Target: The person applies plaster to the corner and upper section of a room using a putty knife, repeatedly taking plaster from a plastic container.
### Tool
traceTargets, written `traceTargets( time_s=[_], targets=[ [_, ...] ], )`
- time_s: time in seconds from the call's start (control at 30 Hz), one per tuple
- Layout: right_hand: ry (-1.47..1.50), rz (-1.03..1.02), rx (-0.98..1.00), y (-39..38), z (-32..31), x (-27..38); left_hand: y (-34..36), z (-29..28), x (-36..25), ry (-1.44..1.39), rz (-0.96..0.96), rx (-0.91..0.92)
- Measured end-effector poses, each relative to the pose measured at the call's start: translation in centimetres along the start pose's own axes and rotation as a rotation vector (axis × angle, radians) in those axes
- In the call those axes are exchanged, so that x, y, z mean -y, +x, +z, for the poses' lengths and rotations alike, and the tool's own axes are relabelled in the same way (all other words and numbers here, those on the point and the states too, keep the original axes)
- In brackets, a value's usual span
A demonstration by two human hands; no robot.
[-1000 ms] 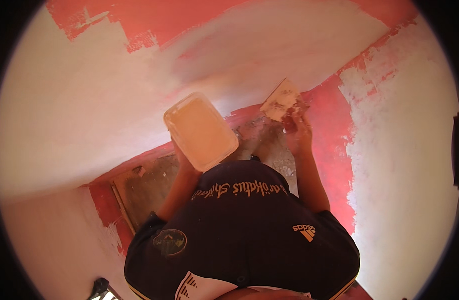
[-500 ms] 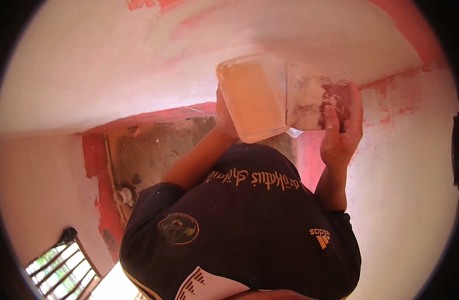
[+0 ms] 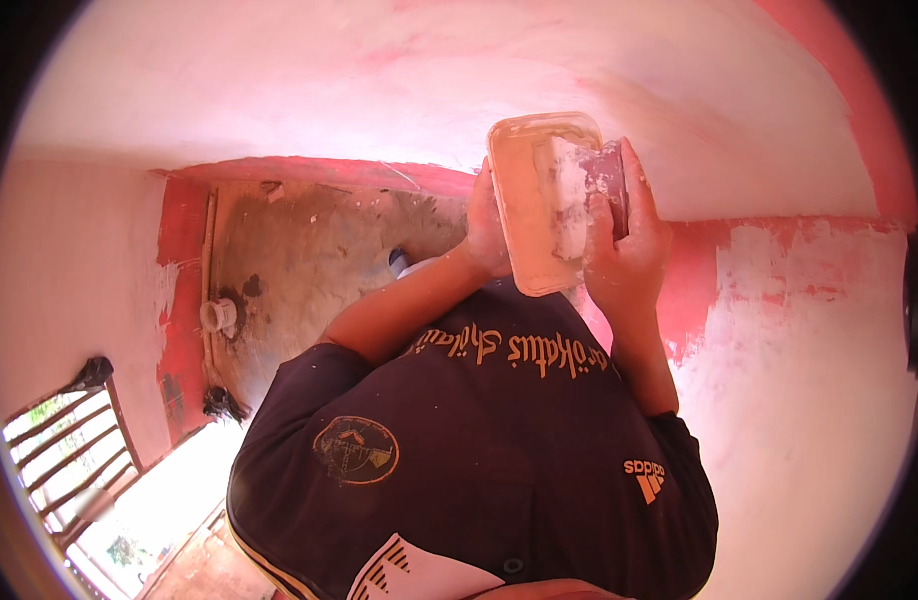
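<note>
A rectangular plastic tub with pale, creamy contents is held up in front of my chest. My left hand is closed on its left side, fingers partly hidden behind it. My right hand grips a broad, flat scraper, crusted with white material, which lies over the right half of the tub's opening and touches it or its contents; which one, I cannot tell.
Walls are white with rough red bands. Below lies a dirty floor with a pipe along the left, a small white bucket and dark scraps. A barred window and a bright opening are at lower left.
The scraper has moved leftward from beside the tub to over it. Both hands and tub sit higher and farther right in the picture, and the view has turned, showing more window and floor.
</note>
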State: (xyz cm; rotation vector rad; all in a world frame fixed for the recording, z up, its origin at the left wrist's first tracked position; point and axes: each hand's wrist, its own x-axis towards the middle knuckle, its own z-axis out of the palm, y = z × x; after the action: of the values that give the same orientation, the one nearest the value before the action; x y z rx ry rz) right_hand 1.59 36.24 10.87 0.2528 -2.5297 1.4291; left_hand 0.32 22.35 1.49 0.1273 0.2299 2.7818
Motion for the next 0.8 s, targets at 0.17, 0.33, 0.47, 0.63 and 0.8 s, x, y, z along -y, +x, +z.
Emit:
traceTargets(
  time_s=[0.17, 0.33, 0.47, 0.63, 0.8],
  targets=[
    [-0.005, -0.135, 0.005, 1.6, 0.0, -2.9, 1.5, -0.3, 1.4, 0.079, 0.021, -0.059],
    [0.129, 0.038, 0.1, 2.1, 0.1, -2.7, 1.6, -0.8, 1.5, 0.035, 0.014, -0.057],
    [0.186, -0.05, 0.088, 2.5, 0.3, -3.8, 1.7, -1.0, 1.9, 0.069, 0.042, -0.114],
    [0.2, -0.006, 0.153, 2.9, 0.5, -3.8, 2.6, -0.9, 1.9, 0.143, 0.078, -0.115],
    [0.318, -0.023, 0.137, 3.0, 1.3, -3.5, 2.7, -1.1, 1.1, 0.122, 0.023, -0.075]
  ],
)
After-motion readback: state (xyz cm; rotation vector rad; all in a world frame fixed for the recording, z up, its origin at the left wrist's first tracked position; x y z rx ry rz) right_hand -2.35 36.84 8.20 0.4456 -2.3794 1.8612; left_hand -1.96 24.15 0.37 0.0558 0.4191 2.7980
